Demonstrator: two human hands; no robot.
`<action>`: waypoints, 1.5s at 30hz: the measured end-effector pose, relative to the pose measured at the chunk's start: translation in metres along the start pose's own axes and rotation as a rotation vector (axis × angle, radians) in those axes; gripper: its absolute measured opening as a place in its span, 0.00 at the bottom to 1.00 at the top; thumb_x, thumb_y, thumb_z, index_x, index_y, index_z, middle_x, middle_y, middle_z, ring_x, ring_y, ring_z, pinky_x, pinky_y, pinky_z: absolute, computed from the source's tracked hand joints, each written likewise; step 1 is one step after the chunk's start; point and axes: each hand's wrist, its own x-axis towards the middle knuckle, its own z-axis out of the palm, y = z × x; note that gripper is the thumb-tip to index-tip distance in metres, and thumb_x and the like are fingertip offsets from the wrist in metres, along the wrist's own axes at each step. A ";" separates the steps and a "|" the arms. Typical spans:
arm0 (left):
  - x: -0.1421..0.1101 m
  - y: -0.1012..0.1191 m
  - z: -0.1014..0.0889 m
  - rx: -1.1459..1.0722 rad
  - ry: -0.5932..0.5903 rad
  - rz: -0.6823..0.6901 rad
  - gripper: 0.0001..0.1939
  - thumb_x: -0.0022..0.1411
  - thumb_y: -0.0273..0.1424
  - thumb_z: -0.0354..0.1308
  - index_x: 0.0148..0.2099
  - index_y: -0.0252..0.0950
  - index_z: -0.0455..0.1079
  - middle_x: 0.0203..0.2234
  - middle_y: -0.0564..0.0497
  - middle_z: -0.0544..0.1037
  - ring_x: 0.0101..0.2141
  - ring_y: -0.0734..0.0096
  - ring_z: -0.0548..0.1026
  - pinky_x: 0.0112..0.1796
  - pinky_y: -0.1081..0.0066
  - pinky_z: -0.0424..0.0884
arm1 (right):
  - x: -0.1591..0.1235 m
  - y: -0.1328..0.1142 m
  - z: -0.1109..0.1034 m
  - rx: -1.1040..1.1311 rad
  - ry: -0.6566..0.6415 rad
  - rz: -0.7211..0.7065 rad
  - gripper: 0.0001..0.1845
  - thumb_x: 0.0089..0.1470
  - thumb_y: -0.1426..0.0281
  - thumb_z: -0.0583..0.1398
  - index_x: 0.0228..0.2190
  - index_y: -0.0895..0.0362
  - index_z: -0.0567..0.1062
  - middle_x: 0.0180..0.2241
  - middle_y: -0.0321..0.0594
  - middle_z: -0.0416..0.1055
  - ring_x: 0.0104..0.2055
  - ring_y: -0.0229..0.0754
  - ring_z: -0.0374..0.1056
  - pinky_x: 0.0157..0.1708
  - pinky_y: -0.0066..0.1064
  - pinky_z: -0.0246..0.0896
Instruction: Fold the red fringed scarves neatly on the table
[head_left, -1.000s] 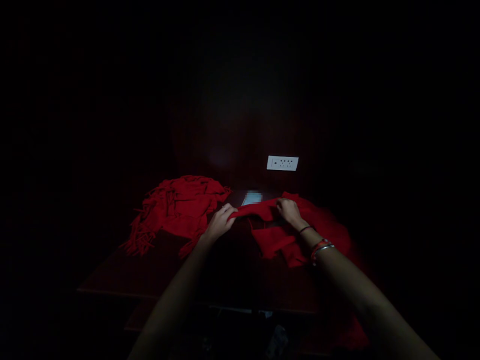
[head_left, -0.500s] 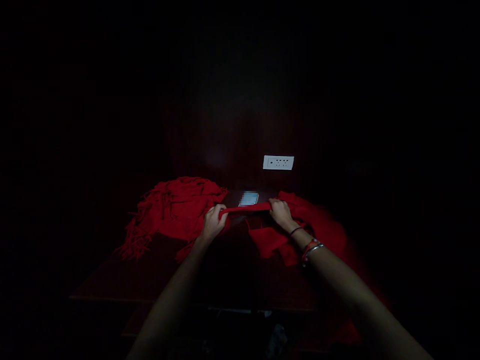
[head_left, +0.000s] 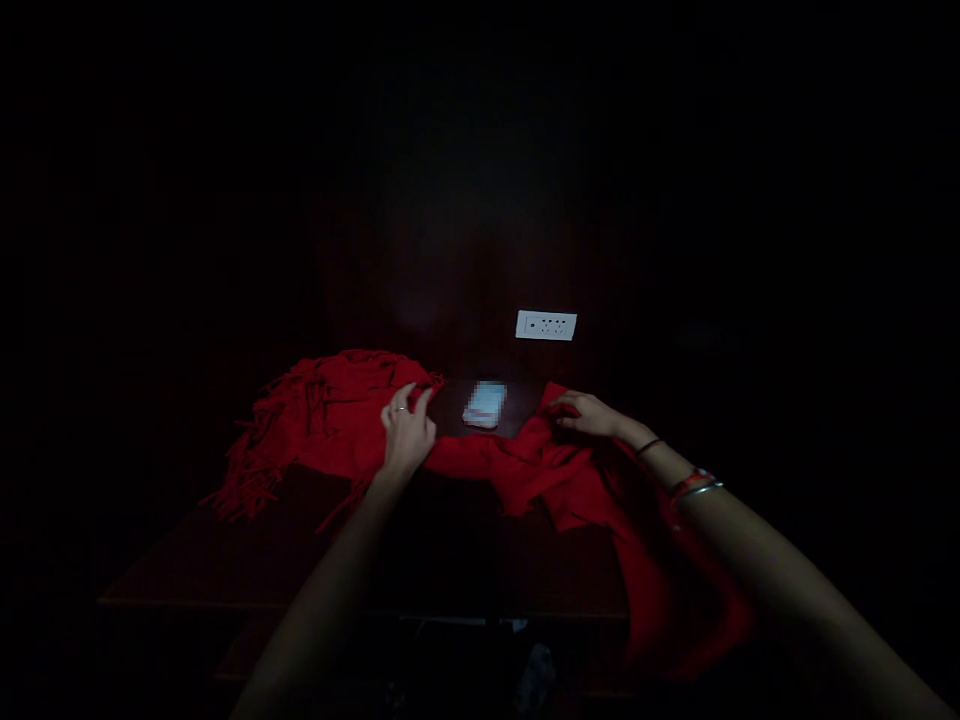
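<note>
A red fringed scarf (head_left: 352, 400) lies heaped on the left of a dark table, its tassels spread toward the lower left. From it a red stretch of cloth (head_left: 465, 458) runs across to crumpled red folds (head_left: 555, 480) on the right, and part hangs over the table's front edge. My left hand (head_left: 409, 430), with a ring on one finger, is over the right side of the heap, thumb and fingers apart and nothing between them. Over the right folds is my right hand (head_left: 589, 413), its fingers loosely bent and apart; it wears bracelets at the wrist.
Behind the cloth, between my hands, a phone-like device (head_left: 486, 404) with a blurred bright screen lies on the table (head_left: 225, 560). A white socket panel (head_left: 546, 325) is on the dark wall beyond. Most of the surroundings are too dark to make out.
The strip of red cloth held taut between both hands has been let go and now lies lower on the table. My hands have moved apart and opened.
</note>
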 end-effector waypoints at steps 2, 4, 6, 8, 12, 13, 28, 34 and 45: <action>-0.007 0.010 0.015 -0.039 -0.158 0.245 0.24 0.54 0.30 0.47 0.54 0.36 0.54 0.55 0.43 0.50 0.54 0.57 0.48 0.50 0.58 0.45 | 0.006 -0.028 0.024 0.040 -0.008 -0.117 0.27 0.45 0.65 0.55 0.48 0.62 0.62 0.48 0.49 0.60 0.49 0.44 0.55 0.47 0.34 0.50; -0.014 0.011 0.029 -0.074 -0.329 0.380 0.26 0.55 0.35 0.48 0.56 0.37 0.51 0.55 0.45 0.52 0.54 0.58 0.47 0.51 0.58 0.44 | 0.011 -0.053 0.045 0.044 -0.020 -0.122 0.34 0.43 0.61 0.57 0.50 0.62 0.58 0.50 0.51 0.56 0.51 0.49 0.52 0.47 0.39 0.50; -0.018 0.005 0.039 -0.094 -0.461 0.407 0.28 0.55 0.38 0.47 0.57 0.36 0.49 0.52 0.44 0.57 0.53 0.60 0.51 0.51 0.56 0.44 | 0.015 -0.071 0.060 0.066 -0.021 -0.125 0.36 0.42 0.56 0.56 0.51 0.60 0.58 0.51 0.51 0.55 0.51 0.51 0.52 0.46 0.41 0.50; -0.019 -0.001 0.045 -0.112 -0.536 0.415 0.25 0.56 0.37 0.47 0.55 0.36 0.51 0.47 0.45 0.64 0.49 0.64 0.59 0.51 0.57 0.45 | 0.016 -0.082 0.067 0.112 -0.022 -0.176 0.33 0.46 0.54 0.51 0.50 0.60 0.59 0.50 0.49 0.58 0.49 0.48 0.55 0.46 0.38 0.51; -0.016 -0.002 0.044 -0.167 -0.504 0.486 0.11 0.57 0.32 0.46 0.41 0.37 0.64 0.36 0.49 0.70 0.39 0.69 0.66 0.47 0.64 0.55 | 0.012 -0.090 0.067 -0.017 0.028 -0.188 0.27 0.47 0.56 0.51 0.46 0.59 0.64 0.45 0.47 0.62 0.47 0.47 0.56 0.46 0.39 0.48; -0.014 0.000 0.042 -0.193 -0.465 0.498 0.09 0.57 0.30 0.46 0.38 0.36 0.65 0.34 0.50 0.70 0.38 0.69 0.66 0.46 0.66 0.56 | 0.010 -0.091 0.066 -0.097 0.059 -0.158 0.24 0.47 0.58 0.53 0.44 0.59 0.66 0.44 0.47 0.63 0.46 0.48 0.56 0.46 0.40 0.46; 0.006 -0.038 -0.005 -0.151 0.273 -0.115 0.13 0.59 0.27 0.41 0.40 0.35 0.66 0.35 0.46 0.64 0.35 0.67 0.66 0.36 0.68 0.64 | -0.007 0.012 -0.012 -0.267 0.438 0.512 0.15 0.43 0.76 0.49 0.36 0.59 0.67 0.36 0.46 0.65 0.35 0.41 0.61 0.30 0.28 0.52; 0.008 -0.049 -0.010 -0.059 0.280 -0.266 0.12 0.57 0.27 0.42 0.40 0.35 0.65 0.36 0.45 0.64 0.34 0.64 0.66 0.35 0.66 0.64 | -0.006 0.012 -0.048 0.000 0.498 0.121 0.09 0.39 0.76 0.51 0.27 0.61 0.67 0.30 0.42 0.64 0.31 0.38 0.59 0.31 0.28 0.52; 0.007 -0.050 0.000 -0.069 0.084 -0.177 0.13 0.59 0.29 0.39 0.41 0.35 0.62 0.31 0.46 0.71 0.33 0.64 0.69 0.35 0.68 0.64 | -0.053 -0.011 -0.061 0.912 -0.306 0.160 0.28 0.34 0.64 0.62 0.41 0.57 0.69 0.38 0.40 0.69 0.38 0.43 0.65 0.39 0.33 0.59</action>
